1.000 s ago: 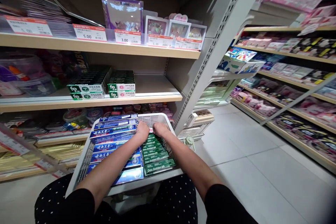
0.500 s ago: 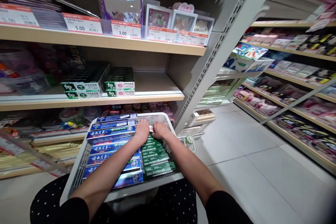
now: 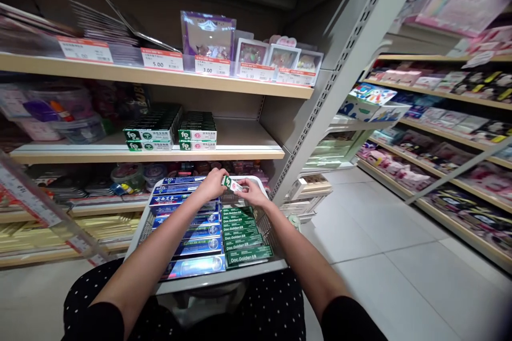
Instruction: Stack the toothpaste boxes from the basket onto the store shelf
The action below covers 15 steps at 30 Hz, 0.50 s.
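Observation:
Above the far end of a white plastic basket (image 3: 140, 248), my two hands hold a green-and-white toothpaste box (image 3: 232, 184) between them. My left hand (image 3: 216, 182) grips its left end and my right hand (image 3: 252, 193) pinches its right end. Inside the basket, blue toothpaste boxes (image 3: 200, 245) lie in a column on the left. Several green "Doc.Golden" boxes (image 3: 242, 235) lie on the right, below my right hand. The basket rests at my lap, in front of the shelf.
Two stacked groups of similar boxes (image 3: 152, 133) (image 3: 198, 133) stand on the middle shelf (image 3: 248, 153). Above, a shelf (image 3: 160, 75) carries price tags and packaged goods. A grey slotted upright (image 3: 332, 74) rises at the right, with an aisle floor (image 3: 368, 234) beyond.
Both hands have risen from the basket's right column, lifting a toothpaste box into view. The camera view has shifted, so the shelf goods on the left appear further right.

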Tool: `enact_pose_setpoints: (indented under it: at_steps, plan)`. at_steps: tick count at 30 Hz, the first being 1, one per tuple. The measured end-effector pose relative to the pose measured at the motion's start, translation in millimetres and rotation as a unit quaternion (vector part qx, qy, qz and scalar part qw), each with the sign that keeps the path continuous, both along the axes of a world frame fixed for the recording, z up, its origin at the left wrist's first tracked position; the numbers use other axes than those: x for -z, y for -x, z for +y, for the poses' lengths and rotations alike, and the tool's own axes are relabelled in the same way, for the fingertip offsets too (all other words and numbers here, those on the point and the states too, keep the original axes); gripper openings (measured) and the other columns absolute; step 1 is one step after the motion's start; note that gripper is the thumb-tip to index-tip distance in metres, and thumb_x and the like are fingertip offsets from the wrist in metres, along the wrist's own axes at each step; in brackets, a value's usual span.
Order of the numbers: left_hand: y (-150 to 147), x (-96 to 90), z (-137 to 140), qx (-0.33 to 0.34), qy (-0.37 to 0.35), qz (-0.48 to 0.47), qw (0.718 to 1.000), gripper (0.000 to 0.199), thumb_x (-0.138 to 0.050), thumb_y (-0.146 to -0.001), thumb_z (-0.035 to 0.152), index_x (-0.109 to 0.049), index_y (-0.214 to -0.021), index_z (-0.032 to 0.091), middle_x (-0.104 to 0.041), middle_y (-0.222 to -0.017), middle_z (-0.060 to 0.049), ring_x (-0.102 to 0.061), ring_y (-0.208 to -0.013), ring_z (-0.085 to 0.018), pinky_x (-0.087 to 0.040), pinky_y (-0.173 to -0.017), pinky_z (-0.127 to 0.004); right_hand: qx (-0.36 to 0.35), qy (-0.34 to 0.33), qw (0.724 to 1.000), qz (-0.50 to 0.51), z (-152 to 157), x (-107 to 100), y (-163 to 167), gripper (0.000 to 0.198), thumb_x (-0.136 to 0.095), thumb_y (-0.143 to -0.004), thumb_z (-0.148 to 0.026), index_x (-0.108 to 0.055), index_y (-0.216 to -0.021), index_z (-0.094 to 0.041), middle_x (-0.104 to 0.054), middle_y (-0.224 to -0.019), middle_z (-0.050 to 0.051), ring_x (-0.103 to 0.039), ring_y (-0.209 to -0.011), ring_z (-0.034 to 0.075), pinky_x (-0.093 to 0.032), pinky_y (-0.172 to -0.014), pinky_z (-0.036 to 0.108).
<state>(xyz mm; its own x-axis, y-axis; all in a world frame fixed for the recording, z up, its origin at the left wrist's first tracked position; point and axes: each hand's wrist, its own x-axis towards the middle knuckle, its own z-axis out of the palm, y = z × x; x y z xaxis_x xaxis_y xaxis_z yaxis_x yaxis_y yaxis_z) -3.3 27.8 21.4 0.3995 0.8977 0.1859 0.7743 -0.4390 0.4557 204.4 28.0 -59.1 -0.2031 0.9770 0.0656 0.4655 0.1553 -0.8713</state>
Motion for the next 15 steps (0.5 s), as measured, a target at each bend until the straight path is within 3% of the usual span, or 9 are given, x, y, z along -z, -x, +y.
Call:
enact_pose_setpoints:
  at_steps: [5, 10, 15]
  plan:
    - [21.3, -0.1, 6.1, -0.056, 0.008, -0.179, 0.982, 0.032, -0.070, -0.075, 0.025, -0.065, -0.106, 0.020, -0.067, -0.102, -0.007, -0.065, -0.090, -0.020, -0.052, -0.084, -0.032, 0.033, -0.047, 0.994, 0.094, 4.8, -11.2, 5.2, 0.043, -0.073, -0.068, -0.039, -0.060, -0.102, -0.016, -0.066, -0.105, 0.006, -0.064, -0.086, 0.016, -0.053, -0.078, 0.029]
    - [35.5, 4.3, 12.1, -0.152, 0.040, -0.363, 0.918, 0.044, -0.068, -0.077, 0.022, -0.053, -0.118, 0.013, -0.069, -0.099, -0.011, -0.068, -0.085, -0.018, -0.055, -0.077, -0.031, 0.122, -0.046, 0.973, 0.192, 10.4, -33.8, 25.9, 0.051, -0.076, -0.063, -0.036, -0.057, -0.107, -0.017, -0.066, -0.110, 0.009, -0.066, -0.088, 0.017, -0.055, -0.081, 0.032]
    - [56.2, -6.9, 14.3, -0.165, -0.043, -0.417, 0.893, 0.026, -0.064, -0.081, 0.025, -0.057, -0.104, 0.015, -0.068, -0.105, -0.012, -0.069, -0.093, -0.020, -0.056, -0.084, -0.035, 0.169, -0.085, 0.939, 0.288, 27.5, -63.6, 64.8, 0.047, -0.078, -0.061, -0.031, -0.058, -0.100, -0.016, -0.068, -0.106, 0.012, -0.066, -0.097, 0.021, -0.055, -0.089, 0.036]
